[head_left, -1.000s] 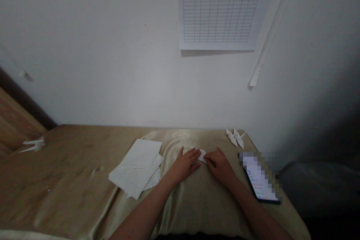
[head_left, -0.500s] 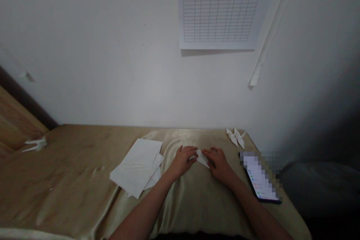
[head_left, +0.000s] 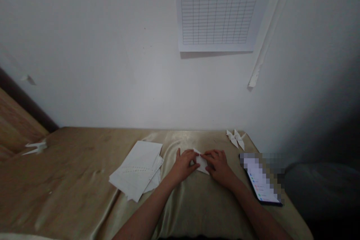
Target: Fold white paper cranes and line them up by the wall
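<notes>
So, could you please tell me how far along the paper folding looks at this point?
Done: a white paper crane sits at the far edge, and another paper crane lies far left. In hand: the left hand and right hand are on a folded white paper, not crane-shaped so far. Left: a stack of white paper sheets lies flat nearby, so a fair amount seems to remain.
</notes>
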`<state>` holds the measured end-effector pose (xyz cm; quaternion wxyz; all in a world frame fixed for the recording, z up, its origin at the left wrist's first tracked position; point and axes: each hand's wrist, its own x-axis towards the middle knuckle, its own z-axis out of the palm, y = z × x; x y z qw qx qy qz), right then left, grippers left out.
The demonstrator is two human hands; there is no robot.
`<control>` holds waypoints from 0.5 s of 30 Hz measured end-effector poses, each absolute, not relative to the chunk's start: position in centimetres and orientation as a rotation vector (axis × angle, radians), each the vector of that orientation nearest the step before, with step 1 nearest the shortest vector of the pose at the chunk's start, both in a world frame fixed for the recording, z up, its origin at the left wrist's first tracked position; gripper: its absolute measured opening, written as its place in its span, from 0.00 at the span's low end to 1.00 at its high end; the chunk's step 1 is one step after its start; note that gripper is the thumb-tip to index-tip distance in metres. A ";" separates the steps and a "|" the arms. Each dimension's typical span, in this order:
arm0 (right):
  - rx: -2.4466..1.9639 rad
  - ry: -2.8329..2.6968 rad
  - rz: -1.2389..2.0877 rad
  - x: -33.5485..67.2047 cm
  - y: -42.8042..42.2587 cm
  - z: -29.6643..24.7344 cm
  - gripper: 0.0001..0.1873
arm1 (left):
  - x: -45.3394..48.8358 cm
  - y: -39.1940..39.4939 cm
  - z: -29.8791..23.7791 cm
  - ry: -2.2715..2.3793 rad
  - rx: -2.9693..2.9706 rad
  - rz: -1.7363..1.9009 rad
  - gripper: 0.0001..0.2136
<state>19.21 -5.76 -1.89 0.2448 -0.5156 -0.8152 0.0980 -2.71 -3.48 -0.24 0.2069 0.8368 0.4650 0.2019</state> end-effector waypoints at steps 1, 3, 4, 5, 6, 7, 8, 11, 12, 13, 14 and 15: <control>-1.411 -2.230 0.262 19.2 -5.8 -1.8 0.29 | -2.7 -3.5 -0.2 1.296 2.343 0.549 0.05; -1.417 -2.230 0.260 19.2 -5.8 -1.7 0.27 | -2.8 -3.5 0.0 1.297 2.353 0.533 0.08; -1.417 -2.223 0.266 19.2 -5.8 -1.6 0.26 | -2.8 -3.5 0.1 1.302 2.351 0.525 0.08; -1.415 -2.215 0.275 19.2 -5.8 -1.5 0.24 | -2.8 -3.5 0.2 1.309 2.349 0.519 0.09; -1.408 -2.206 0.285 19.2 -5.9 -1.3 0.22 | -2.9 -3.5 0.4 1.315 2.348 0.513 0.09; -1.399 -2.197 0.296 19.2 -5.9 -1.2 0.20 | -2.9 -3.4 0.5 1.317 2.347 0.506 0.08; -1.391 -2.187 0.305 19.2 -5.9 -1.1 0.17 | -2.9 -3.4 0.5 1.316 2.348 0.497 0.08; -1.402 -2.139 0.317 19.1 -5.9 -0.9 0.09 | -3.1 -3.3 0.3 1.308 2.370 0.493 0.07; -1.420 -2.119 0.320 19.2 -5.8 -0.9 0.07 | -3.2 -3.3 0.2 1.301 2.384 0.499 0.06; -1.435 -2.102 0.324 19.2 -5.8 -0.9 0.07 | -3.3 -3.3 0.1 1.290 2.398 0.505 0.06; -1.442 -2.092 0.329 19.2 -5.8 -0.8 0.07 | -3.4 -3.3 0.0 1.277 2.411 0.509 0.07; -1.441 -2.088 0.335 19.3 -5.8 -0.8 0.07 | -3.5 -3.3 0.0 1.265 2.419 0.507 0.08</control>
